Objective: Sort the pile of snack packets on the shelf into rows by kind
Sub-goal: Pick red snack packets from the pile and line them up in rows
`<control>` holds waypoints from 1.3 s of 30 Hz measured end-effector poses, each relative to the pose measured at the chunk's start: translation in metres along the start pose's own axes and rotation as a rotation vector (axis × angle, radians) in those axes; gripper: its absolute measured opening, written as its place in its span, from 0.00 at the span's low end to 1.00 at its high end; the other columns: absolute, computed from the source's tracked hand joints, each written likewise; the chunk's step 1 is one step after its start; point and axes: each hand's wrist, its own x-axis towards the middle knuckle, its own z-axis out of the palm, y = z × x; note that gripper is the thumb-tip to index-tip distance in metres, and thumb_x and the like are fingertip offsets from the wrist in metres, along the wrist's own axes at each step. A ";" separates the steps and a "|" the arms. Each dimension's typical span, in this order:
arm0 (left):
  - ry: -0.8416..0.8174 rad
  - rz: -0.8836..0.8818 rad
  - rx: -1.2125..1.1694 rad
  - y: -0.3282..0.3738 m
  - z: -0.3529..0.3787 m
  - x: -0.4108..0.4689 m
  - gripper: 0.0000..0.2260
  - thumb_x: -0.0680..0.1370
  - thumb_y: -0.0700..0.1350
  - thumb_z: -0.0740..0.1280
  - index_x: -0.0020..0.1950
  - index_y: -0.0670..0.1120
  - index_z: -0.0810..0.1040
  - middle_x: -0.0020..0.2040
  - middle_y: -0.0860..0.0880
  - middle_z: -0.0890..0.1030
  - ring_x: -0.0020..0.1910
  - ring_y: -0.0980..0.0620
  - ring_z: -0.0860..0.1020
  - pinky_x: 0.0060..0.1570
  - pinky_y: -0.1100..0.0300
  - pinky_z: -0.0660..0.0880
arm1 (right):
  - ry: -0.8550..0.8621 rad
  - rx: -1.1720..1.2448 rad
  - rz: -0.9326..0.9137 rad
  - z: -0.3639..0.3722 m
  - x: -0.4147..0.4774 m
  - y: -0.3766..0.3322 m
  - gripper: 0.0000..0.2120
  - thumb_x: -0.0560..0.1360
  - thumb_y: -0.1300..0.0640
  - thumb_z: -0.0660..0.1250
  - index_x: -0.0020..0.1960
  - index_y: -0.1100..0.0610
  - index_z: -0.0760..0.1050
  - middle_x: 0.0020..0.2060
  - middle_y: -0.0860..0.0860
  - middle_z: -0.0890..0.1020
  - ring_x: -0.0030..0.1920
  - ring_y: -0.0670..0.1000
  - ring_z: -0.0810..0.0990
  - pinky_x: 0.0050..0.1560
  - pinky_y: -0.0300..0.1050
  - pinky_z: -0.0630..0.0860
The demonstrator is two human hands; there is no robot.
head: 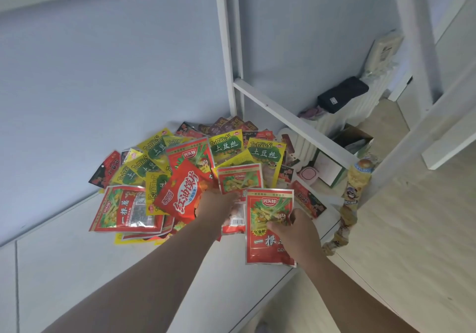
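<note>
At the right edge of the shelf (77,268): one red-and-green packet (268,232), pinched by the right hand (295,225), thumb on its printed face, the other fingers behind it.

Just beside it, to the left: the left hand (216,203), reaching into the near side of the pile of snack packets (195,167). Its fingertips are hidden among the packets, so whether it grips anything cannot be told.

Pile, heaped toward the shelf's back edge against the wall (77,74):
- yellow packets (266,152), several, overlapping, across the middle;
- red packet with white characters (180,193), tilted, on top;
- dark packets (226,125), at the back;
- further red-and-green packet (126,209), lying flat at the left front.

Beyond the right edge: a strip of small packets (353,191), hanging down.
</note>
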 end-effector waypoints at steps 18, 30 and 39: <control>0.004 0.334 0.210 0.005 -0.030 -0.027 0.09 0.78 0.57 0.71 0.42 0.54 0.80 0.41 0.53 0.84 0.41 0.49 0.83 0.42 0.54 0.77 | -0.044 0.251 -0.148 -0.015 -0.003 -0.038 0.10 0.75 0.52 0.74 0.54 0.52 0.78 0.45 0.45 0.84 0.39 0.42 0.83 0.27 0.26 0.72; 0.310 0.239 -0.181 -0.057 -0.190 -0.084 0.05 0.77 0.51 0.73 0.46 0.52 0.87 0.43 0.53 0.88 0.44 0.50 0.88 0.56 0.43 0.82 | -0.431 0.290 -0.441 0.100 -0.056 -0.149 0.12 0.76 0.52 0.72 0.59 0.49 0.77 0.50 0.44 0.84 0.46 0.44 0.85 0.36 0.33 0.78; 0.477 0.199 -0.289 -0.153 -0.302 -0.156 0.09 0.77 0.52 0.75 0.46 0.47 0.85 0.43 0.48 0.88 0.46 0.44 0.87 0.55 0.39 0.82 | -0.606 0.084 -0.551 0.210 -0.166 -0.180 0.09 0.76 0.50 0.71 0.54 0.50 0.76 0.46 0.45 0.82 0.43 0.42 0.82 0.32 0.32 0.73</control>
